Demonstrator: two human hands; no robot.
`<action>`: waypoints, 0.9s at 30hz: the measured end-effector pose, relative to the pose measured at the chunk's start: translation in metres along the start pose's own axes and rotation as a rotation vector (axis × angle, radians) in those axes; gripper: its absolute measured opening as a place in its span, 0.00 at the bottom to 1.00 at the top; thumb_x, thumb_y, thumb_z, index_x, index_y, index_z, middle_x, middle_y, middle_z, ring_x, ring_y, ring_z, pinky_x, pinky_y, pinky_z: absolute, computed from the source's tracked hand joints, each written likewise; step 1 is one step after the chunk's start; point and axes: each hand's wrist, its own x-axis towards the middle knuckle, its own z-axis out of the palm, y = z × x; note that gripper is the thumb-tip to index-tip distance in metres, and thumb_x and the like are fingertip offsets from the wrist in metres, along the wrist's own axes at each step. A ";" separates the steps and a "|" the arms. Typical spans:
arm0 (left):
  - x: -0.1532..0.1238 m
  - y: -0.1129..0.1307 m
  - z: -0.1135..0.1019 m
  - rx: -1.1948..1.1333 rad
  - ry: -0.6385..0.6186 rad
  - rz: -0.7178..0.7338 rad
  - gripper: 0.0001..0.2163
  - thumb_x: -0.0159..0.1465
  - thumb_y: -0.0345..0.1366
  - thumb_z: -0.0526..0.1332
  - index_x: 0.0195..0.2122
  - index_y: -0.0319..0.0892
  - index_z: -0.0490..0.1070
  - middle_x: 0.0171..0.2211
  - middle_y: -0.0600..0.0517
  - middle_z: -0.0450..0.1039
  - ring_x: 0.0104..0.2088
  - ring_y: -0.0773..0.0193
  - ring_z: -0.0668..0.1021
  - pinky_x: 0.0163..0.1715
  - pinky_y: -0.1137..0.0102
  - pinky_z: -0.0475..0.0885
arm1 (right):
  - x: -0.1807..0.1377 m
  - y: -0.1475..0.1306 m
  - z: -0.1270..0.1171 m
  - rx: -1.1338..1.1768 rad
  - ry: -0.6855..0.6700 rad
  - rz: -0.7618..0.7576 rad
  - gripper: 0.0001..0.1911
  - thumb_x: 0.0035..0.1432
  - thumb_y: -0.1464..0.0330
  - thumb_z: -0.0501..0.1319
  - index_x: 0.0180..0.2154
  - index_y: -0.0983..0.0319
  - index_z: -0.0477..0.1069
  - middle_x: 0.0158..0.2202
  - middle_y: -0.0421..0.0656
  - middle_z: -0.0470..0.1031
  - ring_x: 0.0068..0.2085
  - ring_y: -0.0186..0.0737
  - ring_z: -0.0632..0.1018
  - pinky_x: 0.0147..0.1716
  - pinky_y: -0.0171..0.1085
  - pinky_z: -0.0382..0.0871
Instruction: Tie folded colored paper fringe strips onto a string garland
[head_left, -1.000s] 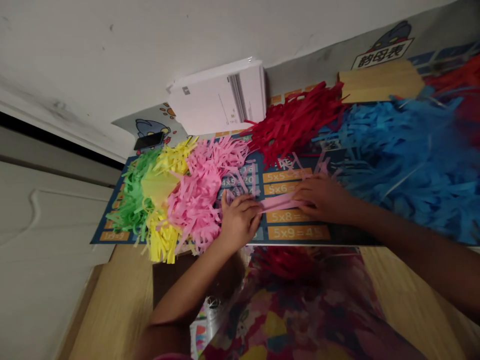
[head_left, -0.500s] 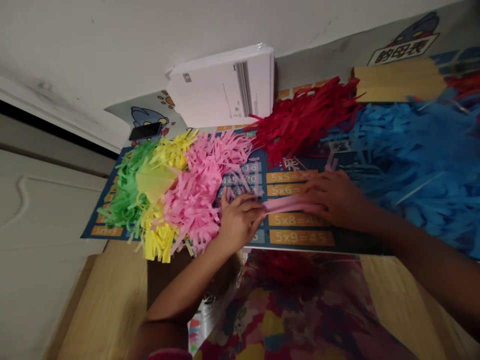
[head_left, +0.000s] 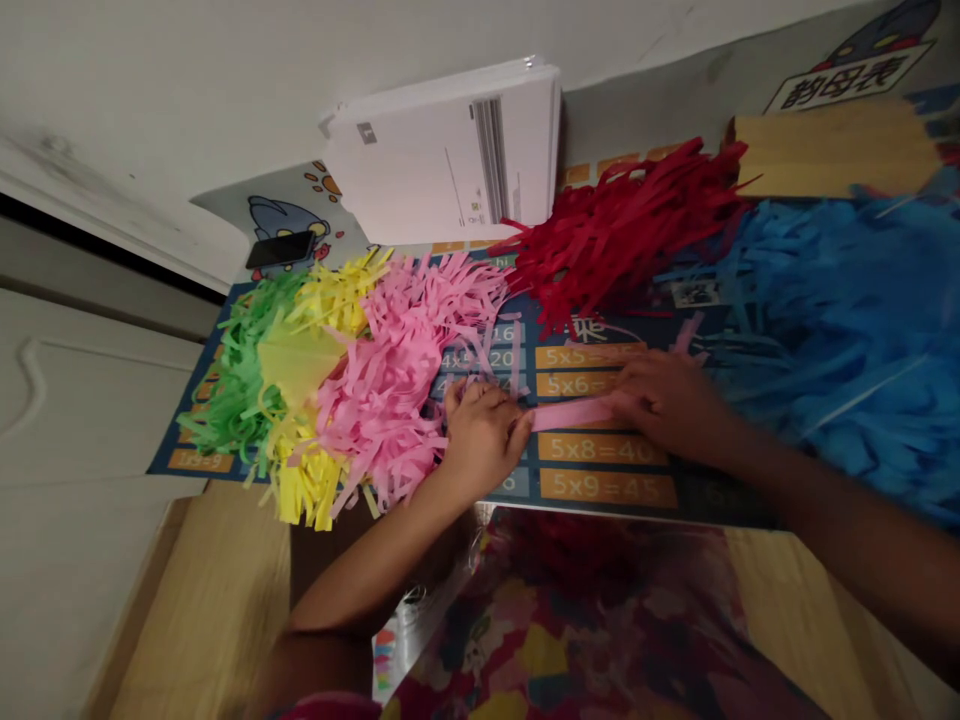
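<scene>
A bundle of pink paper strips [head_left: 574,412] lies stretched across a blue multiplication-table mat [head_left: 600,470]. My left hand [head_left: 484,440] is closed around the bundle's left end, right beside a heap of pink shredded paper [head_left: 397,380]. My right hand [head_left: 664,405] presses and pinches the bundle's right end, at the edge of a big pile of blue paper strips [head_left: 832,330].
Green [head_left: 236,385] and yellow [head_left: 315,470] strip piles sit at the mat's left end, red strips [head_left: 622,225] behind. A white paper stack [head_left: 450,160], a dark phone [head_left: 280,249] and a wooden block [head_left: 832,150] lie near the wall. Patterned fabric [head_left: 570,630] covers my lap.
The view has tilted and shifted a little. Both hands stay on the pink bundle, the left hand's fingers curling tighter round its end.
</scene>
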 end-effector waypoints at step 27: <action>0.012 0.024 -0.013 0.482 -0.060 0.502 0.12 0.70 0.34 0.55 0.32 0.42 0.75 0.29 0.51 0.74 0.43 0.54 0.73 0.65 0.43 0.53 | 0.003 -0.032 -0.020 -0.377 -0.110 -0.449 0.13 0.67 0.71 0.53 0.33 0.61 0.74 0.36 0.46 0.79 0.41 0.44 0.75 0.50 0.48 0.54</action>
